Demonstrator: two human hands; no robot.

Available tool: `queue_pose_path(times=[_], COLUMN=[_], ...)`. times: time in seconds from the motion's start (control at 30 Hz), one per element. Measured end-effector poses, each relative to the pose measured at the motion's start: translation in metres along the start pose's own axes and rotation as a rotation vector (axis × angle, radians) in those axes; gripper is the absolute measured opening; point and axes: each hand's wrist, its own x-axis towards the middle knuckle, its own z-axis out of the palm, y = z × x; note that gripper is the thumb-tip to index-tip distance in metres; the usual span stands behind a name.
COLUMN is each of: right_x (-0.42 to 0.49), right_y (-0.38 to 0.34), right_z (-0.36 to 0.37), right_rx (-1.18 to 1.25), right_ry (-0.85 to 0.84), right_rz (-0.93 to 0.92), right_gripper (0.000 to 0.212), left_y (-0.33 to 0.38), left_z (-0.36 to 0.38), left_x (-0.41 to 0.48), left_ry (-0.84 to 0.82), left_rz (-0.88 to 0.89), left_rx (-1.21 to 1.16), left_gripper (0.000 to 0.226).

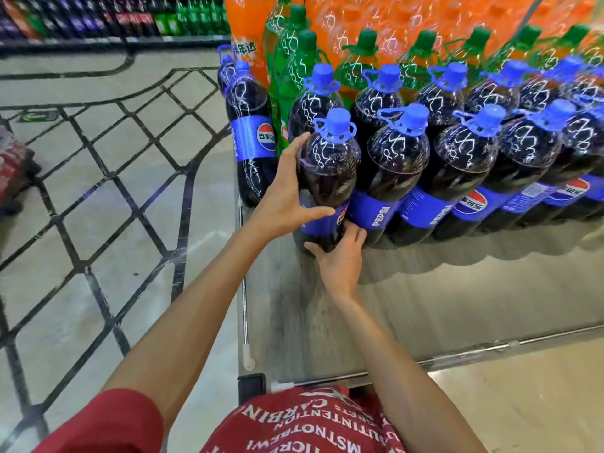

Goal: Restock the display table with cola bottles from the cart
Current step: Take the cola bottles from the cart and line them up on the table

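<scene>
Well, hands [287,194] [340,259] round glossy plastic cola bottle [328,165]

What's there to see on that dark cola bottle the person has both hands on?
The large clear plastic cola bottle is full of dark liquid, with a blue cap carrying a loop handle and a blue label band. It is roughly upright at the left end of the front row on the grey wood-look display table, against its neighbouring cola bottle. The left hand grips its side; the right hand holds its base.
</scene>
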Motion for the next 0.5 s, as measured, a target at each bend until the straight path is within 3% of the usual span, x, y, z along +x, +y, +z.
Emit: queue_pose_path(times=[0.3, 0.5], right_x=[0.002, 0.014], right_y=[0.008, 0.008], right_z=[-0.013, -0.032], right_rx=[0.021, -0.083], right_ry=[-0.098, -0.207], right_rz=[-0.047, -0.062], right_gripper=[0.074, 0.058], left_y=[0.003, 0.009], left_z=[0.004, 0.001], left_x=[-0.004, -0.003], left_ry=[0.024, 0.019], left_rz=[-0.061, -0.206], left_rx=[0.017, 0.202], left_gripper=[0.123, 0.131])
